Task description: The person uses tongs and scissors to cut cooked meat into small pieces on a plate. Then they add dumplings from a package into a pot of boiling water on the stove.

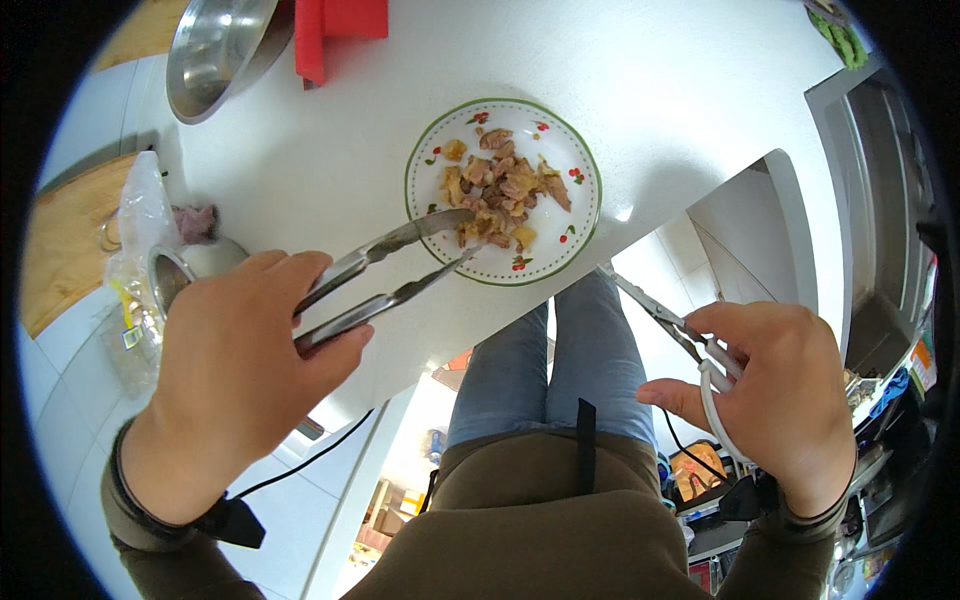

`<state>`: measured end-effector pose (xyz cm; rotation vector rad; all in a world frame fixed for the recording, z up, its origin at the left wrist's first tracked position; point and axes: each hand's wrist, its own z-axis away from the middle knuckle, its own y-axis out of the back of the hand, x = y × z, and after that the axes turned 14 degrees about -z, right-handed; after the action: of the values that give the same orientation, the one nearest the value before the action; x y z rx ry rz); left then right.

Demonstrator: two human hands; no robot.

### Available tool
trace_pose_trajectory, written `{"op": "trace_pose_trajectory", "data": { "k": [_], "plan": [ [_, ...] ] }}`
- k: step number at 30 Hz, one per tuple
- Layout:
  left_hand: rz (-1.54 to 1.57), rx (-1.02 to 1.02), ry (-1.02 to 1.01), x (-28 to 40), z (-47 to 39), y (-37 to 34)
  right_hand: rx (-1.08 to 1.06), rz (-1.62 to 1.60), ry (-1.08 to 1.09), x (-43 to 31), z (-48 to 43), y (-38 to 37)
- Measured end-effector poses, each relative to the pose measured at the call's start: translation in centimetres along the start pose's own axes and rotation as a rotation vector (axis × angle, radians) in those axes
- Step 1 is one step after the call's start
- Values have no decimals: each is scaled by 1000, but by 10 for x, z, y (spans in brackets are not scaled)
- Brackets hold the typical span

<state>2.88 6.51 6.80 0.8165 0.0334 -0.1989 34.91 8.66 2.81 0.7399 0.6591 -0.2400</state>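
Note:
A round white plate (551,225) with a green rim and cherry pattern stands on the white countertop. Small chunks of cooked meat (499,184) are heaped at its middle, a few lying apart. My left hand (247,352) grips a pair of metal tongs (382,255); their tips are spread apart at the lower left of the heap. I cannot tell whether a tip touches the meat. In my right hand (772,382) is a pair of scissors (660,315) with light-coloured handles. The blades look closed, and their tip points toward the counter's front edge, off the plate.
A stainless steel bowl (217,60) and a red object (341,37) stand at the back left. Along the left side are a clear plastic bag (146,202), a metal-rimmed container (169,277) and a purplish cloth (196,223). A sink (874,195) lies at the right.

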Motion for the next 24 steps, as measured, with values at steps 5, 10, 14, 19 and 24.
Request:
{"op": "trace_pose_trajectory", "data": {
  "k": [5, 10, 14, 19, 24],
  "plan": [
    [-299, -58, -5, 15, -2, 21, 0, -9, -16, 9, 11, 4],
    [-454, -28, -2, 25, -6, 22, 7, -51, -51, 20, 16, 8],
    [-476, -101, 23, 26, -10, 19, 38, -77, -55, 25, 19, 9],
    [-445, -107, 2, 23, -12, 20, 8, -128, -61, 35, 17, 7],
    [-272, -72, 6, 22, 9, 12, -106, -262, -52, 44, 12, 7]
  ]
}}
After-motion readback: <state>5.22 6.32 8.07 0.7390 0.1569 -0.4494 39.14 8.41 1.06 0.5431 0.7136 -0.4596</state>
